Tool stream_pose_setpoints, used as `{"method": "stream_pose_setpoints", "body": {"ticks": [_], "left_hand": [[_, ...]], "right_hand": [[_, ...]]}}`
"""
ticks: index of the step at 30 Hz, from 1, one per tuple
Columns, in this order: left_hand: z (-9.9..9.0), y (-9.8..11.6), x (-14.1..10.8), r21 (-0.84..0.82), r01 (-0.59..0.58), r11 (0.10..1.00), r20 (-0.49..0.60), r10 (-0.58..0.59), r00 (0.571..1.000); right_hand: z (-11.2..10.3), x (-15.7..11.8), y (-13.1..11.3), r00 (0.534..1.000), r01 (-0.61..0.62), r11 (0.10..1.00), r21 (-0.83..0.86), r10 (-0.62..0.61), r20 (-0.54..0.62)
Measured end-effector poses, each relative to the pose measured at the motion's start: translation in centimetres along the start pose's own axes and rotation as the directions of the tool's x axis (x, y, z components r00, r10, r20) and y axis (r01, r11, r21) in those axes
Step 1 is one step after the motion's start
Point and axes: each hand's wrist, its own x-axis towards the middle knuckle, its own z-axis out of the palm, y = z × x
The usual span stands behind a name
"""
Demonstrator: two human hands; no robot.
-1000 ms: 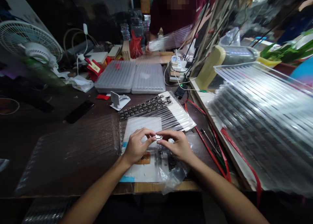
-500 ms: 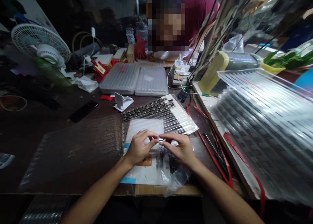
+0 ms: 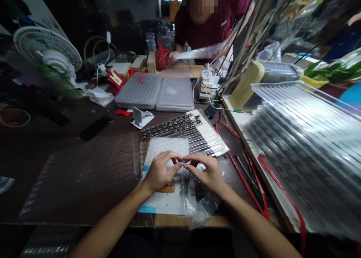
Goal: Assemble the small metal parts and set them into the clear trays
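Between the thumbs and forefingers of both hands is a small metal part (image 3: 184,161), mostly hidden by the fingertips. My left hand (image 3: 163,170) pinches it from the left, and my right hand (image 3: 208,170) from the right. Below them lie a white sheet (image 3: 169,147) and a small orange-brown block (image 3: 168,187). A crumpled clear plastic bag (image 3: 203,211) is under my right wrist, with dark small pieces near it. Just beyond my hands sits a ribbed clear tray (image 3: 210,137) with rows of small dark metal parts (image 3: 175,125) along its far side.
Two closed ribbed plastic trays (image 3: 175,94) lie at the back. A phone (image 3: 96,128) and white stand (image 3: 141,117) are left. Stacked clear trays (image 3: 296,145) fill the right, beside red strapping (image 3: 262,198). Across the table, a person in a maroon shirt (image 3: 208,32) holds a clear sheet.
The person opposite has straightened up and lifted a clear sheet. My hands stay nearly in place; the small metal part has turned and shows less between the fingertips.
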Motion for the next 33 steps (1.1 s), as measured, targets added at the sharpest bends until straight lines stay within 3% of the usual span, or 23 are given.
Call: {"method": "stream_pose_setpoints", "body": {"ticks": [11,13,17,20,24,33], "left_hand": [[0.0,0.0,-0.1,-0.071,0.121,0.99,0.024,-0.12,0.992],[-0.6,-0.4,0.6,-0.036,0.129,0.991,-0.024,-0.13,0.991],[-3.1,-2.5,3.1,0.23,0.198,0.953,-0.169,-0.161,0.972],[-4.2,-4.7,4.7,0.365,0.245,0.898,-0.137,-0.208,0.968],[-3.8,-6.5,5.3,0.445,0.27,0.854,-0.106,-0.249,0.963],[-2.5,-8.8,5.7,0.453,0.292,0.842,-0.19,-0.229,0.955]], "right_hand": [[0.2,-0.2,0.2,1.0,0.002,0.999,-0.052,-0.001,0.022],[0.1,-0.1,0.3,1.0,-0.011,0.998,-0.059,0.012,0.023],[-0.3,0.1,0.2,0.999,-0.045,0.998,-0.048,0.046,0.021],[-0.5,0.0,0.0,0.999,-0.037,0.998,-0.045,0.038,0.025],[-0.6,-0.1,-0.3,0.999,-0.015,0.999,-0.036,0.017,0.047],[-0.9,-0.3,-0.6,0.999,0.036,0.998,-0.041,-0.035,0.033]]}}
